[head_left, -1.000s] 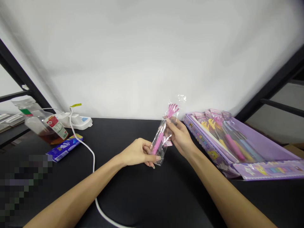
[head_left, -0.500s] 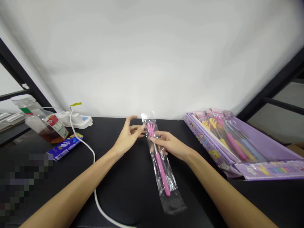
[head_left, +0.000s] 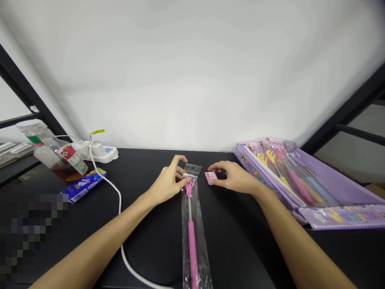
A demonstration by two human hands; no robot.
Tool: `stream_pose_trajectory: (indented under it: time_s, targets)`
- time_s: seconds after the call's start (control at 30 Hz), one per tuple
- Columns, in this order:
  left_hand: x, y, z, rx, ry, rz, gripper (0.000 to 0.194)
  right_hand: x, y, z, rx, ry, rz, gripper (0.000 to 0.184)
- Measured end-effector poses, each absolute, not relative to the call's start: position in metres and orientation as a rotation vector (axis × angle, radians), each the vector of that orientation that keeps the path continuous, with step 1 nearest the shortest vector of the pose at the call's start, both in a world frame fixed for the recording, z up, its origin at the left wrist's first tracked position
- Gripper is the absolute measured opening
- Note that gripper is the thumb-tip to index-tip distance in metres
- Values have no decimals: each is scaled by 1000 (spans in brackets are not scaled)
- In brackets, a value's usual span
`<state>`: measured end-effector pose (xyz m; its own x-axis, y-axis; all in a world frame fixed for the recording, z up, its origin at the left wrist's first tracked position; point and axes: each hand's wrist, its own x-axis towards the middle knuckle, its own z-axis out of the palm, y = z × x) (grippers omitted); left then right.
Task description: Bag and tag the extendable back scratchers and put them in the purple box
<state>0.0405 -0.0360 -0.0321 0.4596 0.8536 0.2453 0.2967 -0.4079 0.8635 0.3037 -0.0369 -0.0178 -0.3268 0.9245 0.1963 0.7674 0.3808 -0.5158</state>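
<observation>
A pink back scratcher point(head_left: 193, 245) with a hand-shaped head and a metal rod lies inside a long clear plastic bag point(head_left: 199, 216). My left hand point(head_left: 170, 179) pinches the upper left edge of that bag, beside the scratcher's head, with thumb and fingers. To the right, clear of the bag, my right hand point(head_left: 235, 176) grips a small pink printed card point(head_left: 211, 177) between thumb and fingertips. The scratcher's lower end runs off the bottom of the view.
A purple display box point(head_left: 339, 174) with several bagged back scratchers stands at right. On the left are a tilted bottle of brown liquid point(head_left: 64, 160), a blue packet point(head_left: 84, 186) and a white power strip point(head_left: 105, 153). A white cable point(head_left: 120, 200) crosses the black table point(head_left: 156, 249).
My right hand has let go of the bag and moved right, now holding the pink card. My left hand has closed on the bag, which has shifted toward me and lies straighter.
</observation>
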Motion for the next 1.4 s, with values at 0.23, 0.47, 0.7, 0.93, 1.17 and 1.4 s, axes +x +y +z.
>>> stream_pose_trajectory:
  time_s: [0.23,0.47,0.7,0.93,1.17,1.4]
  targets:
    - [42,-34,-35,2207,969,929,12,313,-35,-23,-1578,-2164,648,49]
    - [45,-34,-36,2063,1041,922,19,311,-39,-16,-1529,-2109,909,36]
    - [44,-33,-36,1987,1045,952,39,302,-42,-11,-1266,-1887,1146,29]
    - [43,-36,-36,2015,931,948,41,282,-46,-5,-1192,-1680,1000,24]
    - [46,-36,-34,1957,995,1057,21,265,-55,-4,-1052,-2011,879,15]
    - [47,-32,-33,1710,908,1114,27,256,-59,-8,-1001,-2090,644,24]
